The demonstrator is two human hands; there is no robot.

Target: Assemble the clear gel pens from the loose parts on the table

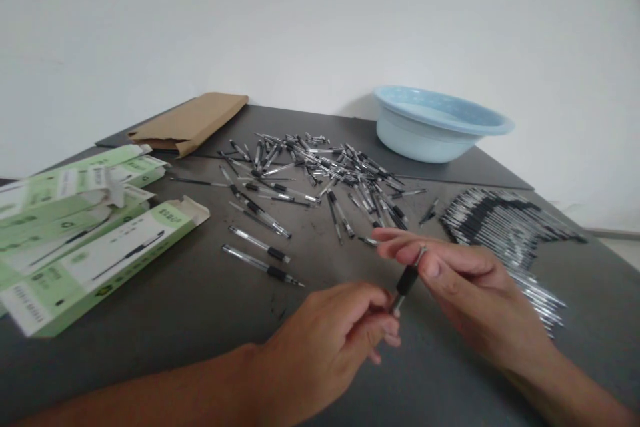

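Between my two hands is a pen (407, 280) with a clear barrel and a black rubber grip, tilted with its tip up. My left hand (340, 333) is closed around the lower barrel, which it mostly hides. The thumb and fingers of my right hand (465, 287) pinch the metal tip end. Left of the hands, two pens (257, 263) lie side by side on the dark table (200, 353). Beyond them spreads a loose heap of pens and pen parts (325, 167). Many pens (500, 227) lie lined up in a row beside my right hand.
Several green and white pen boxes (120, 260) are piled at the left. A brown cardboard envelope (195, 121) lies at the back left. At the back right stands a light blue basin (425, 137), close to the white wall (310, 27).
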